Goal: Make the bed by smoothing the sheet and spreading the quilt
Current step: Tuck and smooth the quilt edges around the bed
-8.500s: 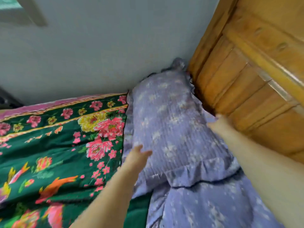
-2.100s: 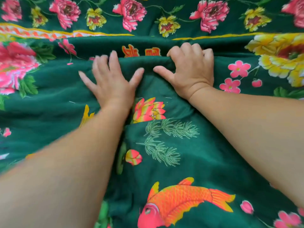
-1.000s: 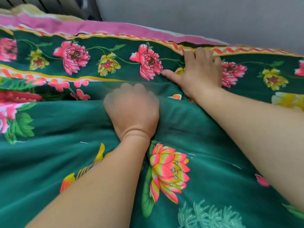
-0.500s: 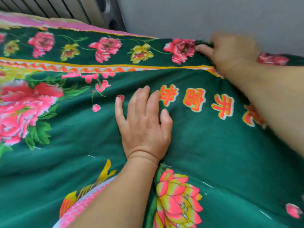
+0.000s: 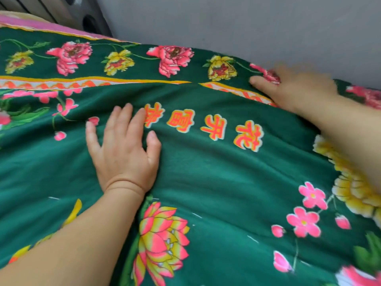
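Observation:
A dark green quilt (image 5: 216,182) printed with pink and yellow flowers, a lotus and orange characters covers nearly the whole view. My left hand (image 5: 123,149) lies flat on it, fingers straight and spread, just left of the characters. My right hand (image 5: 292,89) reaches to the quilt's far edge by the wall; it is blurred, thumb out to the left, and its fingers are hidden past the edge. Soft folds run across the cloth between my two hands.
A grey wall (image 5: 237,23) runs right behind the quilt's far edge. At the top left stands a dark slatted frame (image 5: 61,9), with a pink strip of bedding (image 5: 41,25) below it.
My right hand has slid to the right along the far edge by the wall. My left hand still lies flat near the characters. The view has shifted a little to the right.

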A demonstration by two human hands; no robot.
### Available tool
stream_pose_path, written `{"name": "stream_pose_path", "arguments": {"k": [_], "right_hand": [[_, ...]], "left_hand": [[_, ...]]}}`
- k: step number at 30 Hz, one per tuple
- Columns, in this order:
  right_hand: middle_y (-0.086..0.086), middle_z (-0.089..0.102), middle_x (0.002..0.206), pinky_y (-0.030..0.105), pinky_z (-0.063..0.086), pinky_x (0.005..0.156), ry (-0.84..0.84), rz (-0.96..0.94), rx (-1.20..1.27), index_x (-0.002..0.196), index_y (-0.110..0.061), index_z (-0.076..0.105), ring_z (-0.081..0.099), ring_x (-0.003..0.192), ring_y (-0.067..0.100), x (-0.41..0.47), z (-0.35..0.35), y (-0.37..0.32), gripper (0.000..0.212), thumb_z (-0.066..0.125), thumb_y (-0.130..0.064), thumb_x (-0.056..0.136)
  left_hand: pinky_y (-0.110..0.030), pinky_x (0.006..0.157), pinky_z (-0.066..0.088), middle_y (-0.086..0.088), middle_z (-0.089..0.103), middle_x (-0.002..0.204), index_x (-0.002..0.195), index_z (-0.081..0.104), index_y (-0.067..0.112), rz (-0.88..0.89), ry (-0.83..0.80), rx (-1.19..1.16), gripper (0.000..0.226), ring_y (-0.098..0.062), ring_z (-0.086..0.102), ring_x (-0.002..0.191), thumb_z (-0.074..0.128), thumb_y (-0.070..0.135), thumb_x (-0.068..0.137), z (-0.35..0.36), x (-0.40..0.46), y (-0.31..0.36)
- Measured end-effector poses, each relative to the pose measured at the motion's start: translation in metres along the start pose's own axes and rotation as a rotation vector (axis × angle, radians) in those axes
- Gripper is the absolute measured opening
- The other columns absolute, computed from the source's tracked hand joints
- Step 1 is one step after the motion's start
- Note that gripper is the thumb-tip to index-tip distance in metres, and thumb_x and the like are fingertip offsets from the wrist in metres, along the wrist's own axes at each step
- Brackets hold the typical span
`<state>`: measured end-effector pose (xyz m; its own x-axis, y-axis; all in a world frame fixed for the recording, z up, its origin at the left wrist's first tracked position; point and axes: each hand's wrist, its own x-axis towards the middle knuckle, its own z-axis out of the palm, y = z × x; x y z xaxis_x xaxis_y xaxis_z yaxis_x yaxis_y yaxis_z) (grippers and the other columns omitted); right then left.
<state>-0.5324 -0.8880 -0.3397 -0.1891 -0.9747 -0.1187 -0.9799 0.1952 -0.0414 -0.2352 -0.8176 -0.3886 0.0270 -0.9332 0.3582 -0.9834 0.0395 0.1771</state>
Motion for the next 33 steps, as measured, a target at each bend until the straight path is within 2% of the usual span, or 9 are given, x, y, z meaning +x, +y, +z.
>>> {"name": "stream_pose_path", "arguments": {"k": [6, 13, 17, 21, 23, 25, 27, 30, 33], "right_hand": [[0.015, 0.038, 0.149, 0.057, 0.016, 0.111, -0.085, 0.350, 0.052, 0.141, -0.024, 0.041, 0.033, 0.137, 0.038, -0.001, 0.000, 0.064, 0.083, 0.009, -0.077, 0.086], [0.028, 0.060, 0.104, 0.044, 0.044, 0.078, 0.214, 0.170, -0.037, 0.104, -0.010, 0.058, 0.057, 0.099, 0.045, 0.013, -0.004, 0.079, 0.062, 0.041, -0.067, 0.088], [0.031, 0.058, 0.094, 0.054, 0.045, 0.082, 0.411, 0.208, -0.036, 0.097, -0.008, 0.055, 0.056, 0.092, 0.048, 0.027, -0.010, 0.088, 0.057, 0.044, -0.064, 0.086], [0.028, 0.043, 0.130, 0.060, 0.022, 0.108, 0.176, 0.404, -0.174, 0.122, -0.005, 0.053, 0.035, 0.128, 0.043, 0.038, 0.004, 0.057, 0.040, 0.054, -0.030, 0.091], [0.021, 0.042, 0.136, 0.054, 0.022, 0.107, 0.248, 0.345, -0.053, 0.125, -0.014, 0.055, 0.034, 0.129, 0.040, 0.035, -0.005, 0.031, 0.037, 0.045, -0.028, 0.092], [0.014, 0.047, 0.137, 0.053, 0.025, 0.105, 0.269, 0.093, 0.007, 0.125, -0.023, 0.055, 0.039, 0.128, 0.036, 0.021, -0.002, -0.002, 0.043, 0.031, -0.041, 0.094], [0.005, 0.041, 0.148, 0.054, 0.022, 0.109, 0.029, -0.108, 0.036, 0.137, -0.034, 0.042, 0.036, 0.136, 0.029, 0.010, 0.009, -0.036, 0.052, 0.021, -0.057, 0.096], [0.015, 0.033, 0.152, 0.049, 0.024, 0.114, -0.233, 0.084, 0.101, 0.144, -0.019, 0.036, 0.033, 0.138, 0.035, 0.041, 0.009, -0.056, 0.062, 0.016, -0.056, 0.099], [0.019, 0.042, 0.143, 0.056, 0.027, 0.106, -0.131, 0.099, 0.054, 0.134, -0.016, 0.041, 0.040, 0.130, 0.039, 0.038, 0.007, -0.084, 0.038, 0.027, -0.028, 0.100]], "left_hand": [[-0.051, 0.115, 0.009, -0.005, 0.048, 0.143, 0.130, 0.053, 0.019, -0.003, 0.004, -0.003, 0.056, -0.021, 0.038, 0.137, 0.026, 0.042, 0.088, 0.001, -0.001, -0.002], [-0.051, 0.115, 0.010, -0.005, 0.049, 0.142, 0.130, 0.054, 0.019, -0.002, 0.017, -0.016, 0.055, -0.022, 0.038, 0.137, 0.026, 0.042, 0.089, 0.002, -0.002, -0.002], [-0.051, 0.115, 0.011, -0.006, 0.050, 0.140, 0.128, 0.055, 0.018, 0.001, 0.025, -0.016, 0.054, -0.023, 0.040, 0.135, 0.027, 0.041, 0.089, 0.003, -0.001, -0.001], [-0.051, 0.114, 0.012, -0.006, 0.051, 0.140, 0.128, 0.055, 0.018, 0.003, 0.028, -0.012, 0.053, -0.023, 0.041, 0.135, 0.028, 0.039, 0.088, 0.002, 0.000, 0.000], [-0.051, 0.114, 0.012, -0.006, 0.051, 0.139, 0.128, 0.055, 0.018, 0.000, 0.022, -0.014, 0.052, -0.023, 0.041, 0.135, 0.029, 0.039, 0.088, 0.003, -0.001, -0.002], [-0.052, 0.114, 0.013, -0.006, 0.051, 0.139, 0.128, 0.055, 0.018, 0.005, 0.038, -0.017, 0.052, -0.024, 0.042, 0.134, 0.030, 0.039, 0.088, 0.003, -0.001, -0.001], [-0.052, 0.114, 0.014, -0.006, 0.052, 0.138, 0.127, 0.056, 0.018, 0.002, 0.045, -0.002, 0.051, -0.024, 0.043, 0.133, 0.031, 0.038, 0.088, 0.004, -0.001, -0.001], [-0.053, 0.113, 0.015, -0.006, 0.053, 0.137, 0.126, 0.057, 0.018, 0.005, 0.049, -0.014, 0.051, -0.023, 0.044, 0.133, 0.032, 0.038, 0.087, 0.005, 0.000, 0.000], [-0.052, 0.113, 0.015, -0.006, 0.054, 0.136, 0.125, 0.058, 0.018, 0.002, 0.046, -0.023, 0.051, -0.023, 0.045, 0.132, 0.033, 0.038, 0.086, 0.006, 0.000, 0.000]]}}
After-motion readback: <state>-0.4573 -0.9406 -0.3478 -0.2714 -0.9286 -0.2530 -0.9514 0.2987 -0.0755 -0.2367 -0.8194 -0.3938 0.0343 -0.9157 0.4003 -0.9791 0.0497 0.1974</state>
